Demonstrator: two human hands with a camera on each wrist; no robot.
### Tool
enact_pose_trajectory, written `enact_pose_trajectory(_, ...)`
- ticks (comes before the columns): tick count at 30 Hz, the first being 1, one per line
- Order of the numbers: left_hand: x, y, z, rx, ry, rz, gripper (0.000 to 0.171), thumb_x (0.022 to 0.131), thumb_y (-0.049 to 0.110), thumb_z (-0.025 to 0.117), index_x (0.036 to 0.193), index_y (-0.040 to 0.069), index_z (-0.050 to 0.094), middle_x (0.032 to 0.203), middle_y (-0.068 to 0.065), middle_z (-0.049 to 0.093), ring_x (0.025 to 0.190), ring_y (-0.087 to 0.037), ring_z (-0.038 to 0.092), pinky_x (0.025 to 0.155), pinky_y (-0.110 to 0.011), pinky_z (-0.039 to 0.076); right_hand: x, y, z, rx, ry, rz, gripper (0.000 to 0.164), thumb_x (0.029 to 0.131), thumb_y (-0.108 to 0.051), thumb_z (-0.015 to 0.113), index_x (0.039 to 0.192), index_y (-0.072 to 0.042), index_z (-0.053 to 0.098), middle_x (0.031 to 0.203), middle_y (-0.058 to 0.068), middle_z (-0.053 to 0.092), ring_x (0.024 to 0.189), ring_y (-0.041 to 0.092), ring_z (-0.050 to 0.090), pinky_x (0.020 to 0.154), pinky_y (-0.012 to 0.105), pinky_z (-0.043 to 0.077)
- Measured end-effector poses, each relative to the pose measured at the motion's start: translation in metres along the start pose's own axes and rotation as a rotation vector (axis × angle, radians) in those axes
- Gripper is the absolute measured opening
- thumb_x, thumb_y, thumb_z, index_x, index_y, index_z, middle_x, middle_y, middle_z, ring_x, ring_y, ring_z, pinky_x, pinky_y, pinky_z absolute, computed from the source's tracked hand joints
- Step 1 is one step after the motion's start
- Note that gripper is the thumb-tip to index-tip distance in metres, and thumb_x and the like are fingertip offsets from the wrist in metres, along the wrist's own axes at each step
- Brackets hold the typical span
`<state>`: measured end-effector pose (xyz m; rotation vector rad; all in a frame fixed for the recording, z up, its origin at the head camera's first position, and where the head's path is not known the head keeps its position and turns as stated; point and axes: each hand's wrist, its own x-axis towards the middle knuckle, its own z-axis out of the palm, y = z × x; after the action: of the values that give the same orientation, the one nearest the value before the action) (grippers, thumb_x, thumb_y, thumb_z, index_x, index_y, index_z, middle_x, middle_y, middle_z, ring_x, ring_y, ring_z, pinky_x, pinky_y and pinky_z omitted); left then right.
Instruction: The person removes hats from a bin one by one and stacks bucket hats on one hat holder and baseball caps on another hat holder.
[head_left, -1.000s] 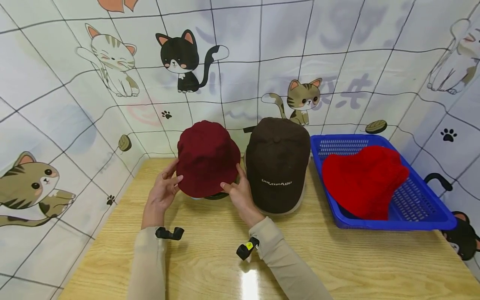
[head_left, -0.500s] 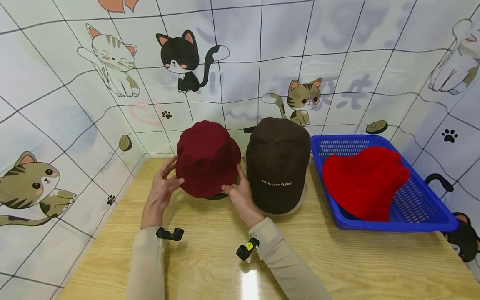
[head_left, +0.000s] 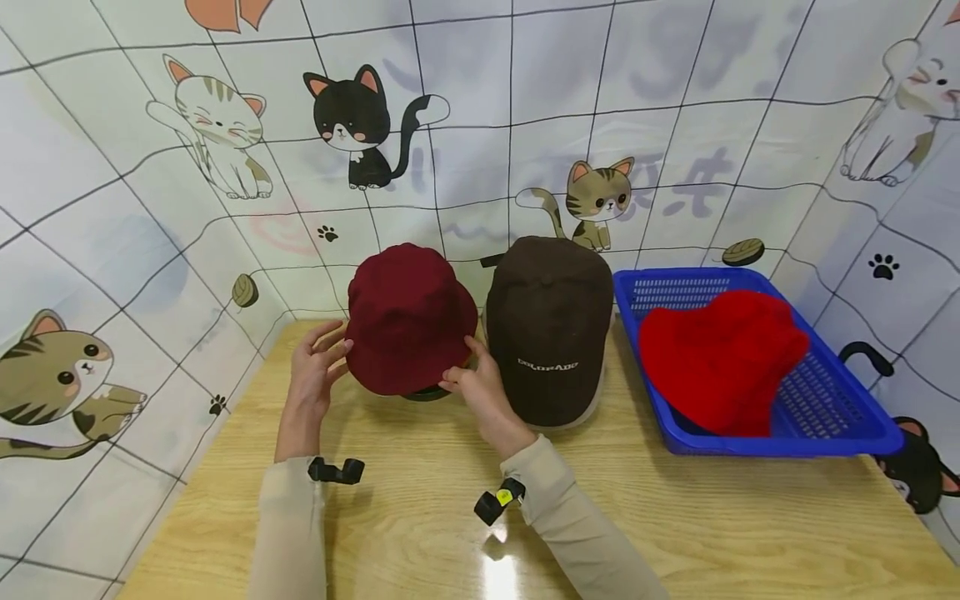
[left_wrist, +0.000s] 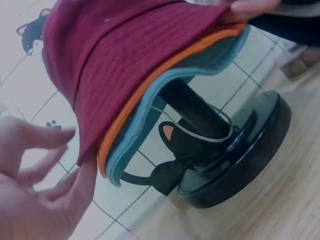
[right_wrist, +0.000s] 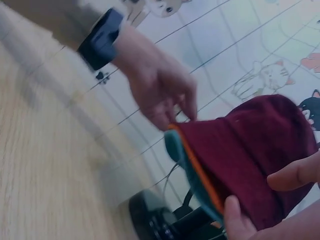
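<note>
A maroon bucket hat (head_left: 408, 321) sits over an orange brim (left_wrist: 112, 137) and a teal brim (left_wrist: 140, 120), stacked on a black hat stand (left_wrist: 235, 155) with a round base. My left hand (head_left: 311, 371) is at the hat's left side, its fingers loosely spread and one digit right at the brim edge. On the other side, my right hand (head_left: 487, 392) touches the brim with thumb and fingertip spread apart; the right wrist view shows its thumb (right_wrist: 295, 175) against the maroon cloth. Close to the right hand stands a dark brown cap (head_left: 551, 333) lettered "COLORADO".
A blue plastic basket (head_left: 832, 446) on the right holds a red hat (head_left: 720, 358). The wooden table (head_left: 405, 500) meets a cat-print wall covering (head_left: 480, 125) behind the hats. A pale brim edge (head_left: 596, 400) shows under the brown cap.
My left hand's fingers have loosened and drawn slightly away from the maroon hat's side. My right hand stays at the brim. The head view has shifted a little.
</note>
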<state>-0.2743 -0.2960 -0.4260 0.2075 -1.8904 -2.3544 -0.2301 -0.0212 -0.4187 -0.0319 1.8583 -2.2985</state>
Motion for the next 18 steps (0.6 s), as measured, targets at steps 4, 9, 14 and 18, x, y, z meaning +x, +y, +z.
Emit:
enact_pose_trajectory(4,-0.004,0.004,0.006,0.126,0.134,-0.002,0.037,0.102,0.017,0.066,0.136,0.009,0.058,0.115,0.008,0.062,0.095,-0.006,0.067,0.078,-0.02,0.058,-0.008,-0.009,0.001,0.016,0.007,-0.023,0.074,0.09,0.002,0.055,0.16,-0.013,0.036,0.156,0.016,0.038,0.125,0.026,0.055,0.104,0.037,0.05)
enact_pose_trajectory(9,-0.012,0.014,0.017,0.191,0.301,0.115,0.02,0.098,0.024,0.071,0.114,0.013,0.066,0.103,0.008,0.06,0.091,-0.008,0.06,0.075,-0.018,0.056,-0.024,-0.026,0.002,-0.04,-0.017,-0.11,0.061,0.092,-0.002,0.057,0.152,-0.011,0.048,0.164,0.009,0.035,0.152,0.034,0.033,0.119,0.05,0.037)
enact_pose_trajectory(14,-0.025,0.03,0.039,0.199,0.327,0.406,0.017,0.096,0.02,0.075,0.103,0.005,0.07,0.086,0.006,0.066,0.076,-0.01,0.064,0.063,-0.018,0.056,-0.036,-0.048,-0.004,0.055,-0.096,-0.251,0.026,0.098,0.003,0.051,0.123,0.007,0.059,0.138,0.022,0.055,0.121,0.037,0.063,0.098,0.042,0.059)
enact_pose_trajectory(18,-0.045,0.045,0.066,0.232,0.219,0.607,0.02,0.096,0.016,0.074,0.1,-0.003,0.069,0.077,0.006,0.068,0.067,-0.013,0.065,0.059,-0.02,0.055,-0.045,-0.068,-0.024,0.12,-0.121,-0.387,0.012,0.098,0.005,0.052,0.104,0.008,0.063,0.118,0.021,0.065,0.087,0.02,0.071,0.08,0.031,0.063)
